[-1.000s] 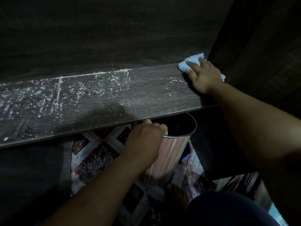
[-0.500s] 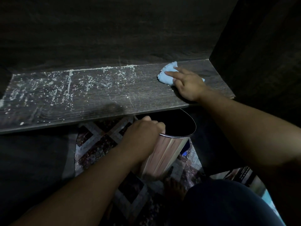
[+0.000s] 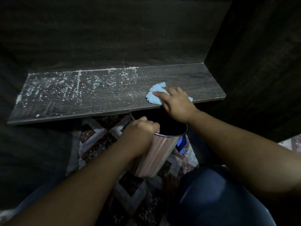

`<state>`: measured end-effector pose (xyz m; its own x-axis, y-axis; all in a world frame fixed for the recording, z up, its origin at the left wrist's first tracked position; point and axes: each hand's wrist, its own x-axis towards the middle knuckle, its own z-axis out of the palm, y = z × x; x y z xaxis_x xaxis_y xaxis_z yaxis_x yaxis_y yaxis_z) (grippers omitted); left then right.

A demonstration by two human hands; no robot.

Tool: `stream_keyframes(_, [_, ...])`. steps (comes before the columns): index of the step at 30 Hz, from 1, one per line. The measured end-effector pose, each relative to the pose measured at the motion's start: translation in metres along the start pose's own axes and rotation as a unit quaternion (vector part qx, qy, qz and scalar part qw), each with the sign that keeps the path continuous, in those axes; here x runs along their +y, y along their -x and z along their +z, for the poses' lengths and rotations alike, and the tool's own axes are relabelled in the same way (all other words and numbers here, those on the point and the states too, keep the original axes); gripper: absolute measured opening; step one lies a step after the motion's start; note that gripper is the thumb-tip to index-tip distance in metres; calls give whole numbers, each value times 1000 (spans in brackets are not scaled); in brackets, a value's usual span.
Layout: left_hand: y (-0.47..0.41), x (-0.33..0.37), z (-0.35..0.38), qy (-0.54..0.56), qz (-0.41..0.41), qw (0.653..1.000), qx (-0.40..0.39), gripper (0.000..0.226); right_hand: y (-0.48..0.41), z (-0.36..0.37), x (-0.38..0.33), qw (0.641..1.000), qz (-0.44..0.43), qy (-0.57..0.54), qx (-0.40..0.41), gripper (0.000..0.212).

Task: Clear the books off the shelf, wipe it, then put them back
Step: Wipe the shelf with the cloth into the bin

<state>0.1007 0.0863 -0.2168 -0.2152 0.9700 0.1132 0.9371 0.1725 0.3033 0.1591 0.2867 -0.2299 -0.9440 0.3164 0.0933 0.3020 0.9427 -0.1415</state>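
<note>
The right hand (image 3: 177,105) presses a blue cloth (image 3: 154,95) under mostly straight fingers (image 3: 160,94) at the front edge of the shelf (image 3: 187,79). The left hand (image 3: 140,129) curls its fingers (image 3: 151,123) over the rim of a metal bin (image 3: 159,152) held just below the cloth. The white crumbs (image 3: 78,84) lie well beyond the right fingertips, so a fast sweep could drop them past the bin's mouth onto the patterned floor (image 3: 101,141).

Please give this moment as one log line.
step: wipe shelf | right hand: presses blue cloth | left hand: grips metal bin
</note>
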Motion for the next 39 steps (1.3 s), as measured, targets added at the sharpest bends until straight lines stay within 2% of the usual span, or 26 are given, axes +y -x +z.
stream_keyframes(5, [7, 1, -7, 25, -26, 999, -13, 35, 24, -17, -10, 998, -54, -36, -27, 54])
stream_keyframes(8, [11, -4, -8, 40, -25, 999, -8, 34, 14, -36, 0, 995, -45, -88, 27, 48])
stream_keyframes(10, [14, -9, -7, 59, -25, 998, -4, 33, -6, -45, 14, 993, -11, -86, 75, 50])
stream_keyframes(12, [17, -14, -7, 73, -29, 997, -12, 32, -28, -49, 32, 992, 50, -75, 86, 49])
stream_keyframes(15, [17, -17, -11, 80, -42, 995, -36, 33, -43, -38, 53, 984, 170, -45, 24, 47])
stream_keyframes(17, [17, -20, -11, 79, -49, 995, -37, 34, -45, -26, 48, 978, 210, -8, -1, 50])
stream_keyframes(19, [17, -25, -12, 81, -52, 995, -38, 31, -47, -17, 31, 983, 182, 26, 12, 50])
stream_keyframes(23, [17, -33, -13, 80, -53, 995, -33, 32, -28, -3, -8, 997, 51, 51, 7, 55])
stream_keyframes(25, [17, -33, -14, 70, -53, 996, -35, 32, -9, -4, -20, 999, 19, 26, -7, 60])
stream_keyframes(27, [16, -32, -14, 57, -50, 996, -40, 31, 6, -9, -25, 999, -4, -30, -23, 55])
stream_keyframes(30, [12, -29, -15, 49, -51, 997, -41, 30, 16, -23, -19, 994, -18, -105, 20, 55])
stream_keyframes(31, [10, -28, -16, 49, -52, 997, -39, 30, 13, -29, -10, 993, 10, -106, 47, 55])
stream_keyframes(33, [6, -26, -17, 55, -52, 996, -37, 29, 2, -41, 18, 986, 127, -66, 85, 55])
stream_keyframes(36, [1, -25, -17, 61, -61, 995, -44, 26, -8, -48, 71, 940, 338, -24, 50, 57])
stream_keyframes(37, [-1, -25, -16, 63, -65, 995, -46, 26, -9, -45, 82, 926, 374, -31, 34, 56])
stream_keyframes(39, [-4, -26, -15, 62, -69, 995, -47, 26, -14, -34, 86, 920, 392, -13, 13, 54])
